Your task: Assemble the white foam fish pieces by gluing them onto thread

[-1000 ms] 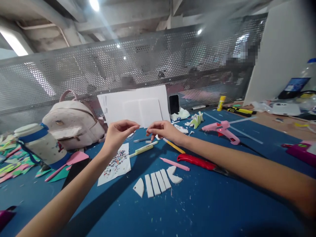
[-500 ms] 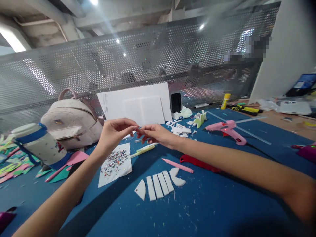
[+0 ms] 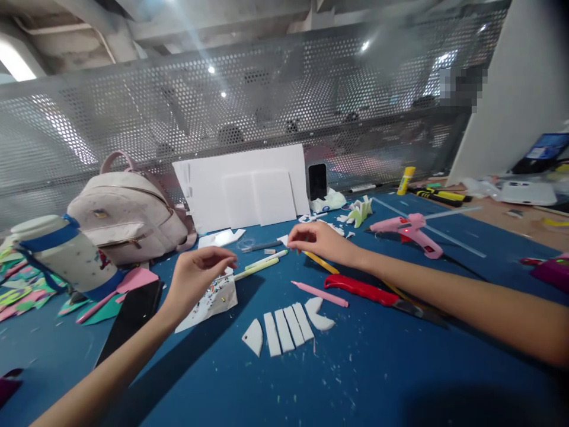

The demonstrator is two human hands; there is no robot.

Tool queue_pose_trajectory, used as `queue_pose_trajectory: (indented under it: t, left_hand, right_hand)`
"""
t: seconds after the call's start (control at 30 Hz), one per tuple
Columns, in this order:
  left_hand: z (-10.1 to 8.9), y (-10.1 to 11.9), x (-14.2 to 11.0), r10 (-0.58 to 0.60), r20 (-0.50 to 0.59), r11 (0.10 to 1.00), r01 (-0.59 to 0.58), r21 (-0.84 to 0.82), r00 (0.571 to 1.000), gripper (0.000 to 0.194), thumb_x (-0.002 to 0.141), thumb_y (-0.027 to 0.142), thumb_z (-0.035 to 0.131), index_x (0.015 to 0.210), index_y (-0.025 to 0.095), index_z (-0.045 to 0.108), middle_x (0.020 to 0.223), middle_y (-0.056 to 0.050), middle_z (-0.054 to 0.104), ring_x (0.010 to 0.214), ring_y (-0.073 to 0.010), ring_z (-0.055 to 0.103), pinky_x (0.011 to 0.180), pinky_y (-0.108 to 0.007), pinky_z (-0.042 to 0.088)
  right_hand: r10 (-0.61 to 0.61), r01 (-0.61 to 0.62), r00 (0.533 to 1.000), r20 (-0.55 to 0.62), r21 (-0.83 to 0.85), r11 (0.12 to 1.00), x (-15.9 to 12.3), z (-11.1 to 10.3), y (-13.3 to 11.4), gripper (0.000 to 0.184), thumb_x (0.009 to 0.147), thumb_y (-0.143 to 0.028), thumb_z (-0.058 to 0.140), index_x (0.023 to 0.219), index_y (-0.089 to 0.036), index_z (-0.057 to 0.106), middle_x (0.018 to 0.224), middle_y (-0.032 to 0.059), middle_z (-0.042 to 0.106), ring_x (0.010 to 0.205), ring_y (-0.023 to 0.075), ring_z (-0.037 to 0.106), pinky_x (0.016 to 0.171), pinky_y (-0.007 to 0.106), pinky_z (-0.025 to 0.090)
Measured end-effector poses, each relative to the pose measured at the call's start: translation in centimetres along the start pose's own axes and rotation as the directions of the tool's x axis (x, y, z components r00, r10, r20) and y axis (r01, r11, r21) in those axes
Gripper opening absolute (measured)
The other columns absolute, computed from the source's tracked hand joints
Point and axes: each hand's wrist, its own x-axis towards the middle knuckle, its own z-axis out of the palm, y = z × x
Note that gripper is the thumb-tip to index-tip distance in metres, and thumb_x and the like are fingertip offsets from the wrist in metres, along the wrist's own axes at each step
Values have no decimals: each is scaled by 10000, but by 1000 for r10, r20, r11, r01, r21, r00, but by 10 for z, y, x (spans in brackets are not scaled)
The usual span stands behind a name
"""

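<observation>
My left hand (image 3: 193,279) hovers over a white paper (image 3: 229,299) strewn with small colourful bits. Its fingers come together with the thumb; anything between them is too small to make out. Farther right, my right hand (image 3: 322,240) is raised with thumb and fingertips pinched; a small white scrap (image 3: 283,239) shows beside the tips, and I cannot tell if it is held. Below the hands lie white foam pieces laid out like a fish: a pointed head (image 3: 253,338), several strips (image 3: 284,330) and a notched tail (image 3: 320,314). A pink pen (image 3: 320,293) is just above them.
A red-handled utility knife (image 3: 360,289) lies under my right forearm. The pink glue gun (image 3: 406,230) rests at right, its light on. At left are a phone (image 3: 133,317), a bottle (image 3: 66,255) and a backpack (image 3: 128,213). White boards (image 3: 240,190) lean at the back.
My hands, which met at the fingertips, have drawn apart, the left one leftward and down, the right one rightward. Pens, a yellow pencil and the knife blade now show.
</observation>
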Motion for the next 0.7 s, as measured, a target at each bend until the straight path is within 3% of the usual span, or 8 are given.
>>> queue_pose_trajectory:
  t: [0.13, 0.3, 0.57, 0.7]
  left_hand:
    - [11, -3, -29, 59, 47, 994, -63, 91, 997, 114, 899, 320, 698, 861, 237, 765, 805, -34, 772, 706, -188, 738, 627, -277, 598]
    - [15, -8, -51, 204, 128, 958, -225, 179, 970, 119, 934, 271, 633, 925, 293, 750, 877, -30, 767, 782, -208, 733, 706, -326, 603]
    - [9, -21, -67, 361, 242, 844, -426, 325, 901, 152, 934, 143, 635, 1000, 276, 670, 974, -34, 721, 861, -199, 676, 756, -359, 553]
    - [10, -26, -76, 387, 303, 795, -481, 368, 871, 164, 953, 136, 601, 1032, 271, 651, 1013, -38, 718, 907, -218, 662, 777, -389, 532]
  right_hand:
    - [-44, 52, 998, 41, -219, 974, -34, -1, -1, 144, 937, -333, 637, 880, -223, 712, 880, 23, 711, 806, 171, 632, 739, 326, 451]
    - [-79, 130, 987, 140, -410, 903, -62, -1, -1, 194, 990, -327, 552, 928, -238, 713, 928, 39, 690, 830, 181, 619, 723, 329, 434]
    - [-132, 273, 948, 288, -528, 804, -77, -4, -1, 271, 1054, -322, 450, 979, -215, 688, 938, 43, 691, 864, 183, 616, 764, 333, 431]
    - [-183, 378, 913, 364, -592, 712, -79, -5, 3, 238, 1056, -292, 443, 1016, -214, 665, 950, 39, 687, 847, 175, 605, 695, 314, 421]
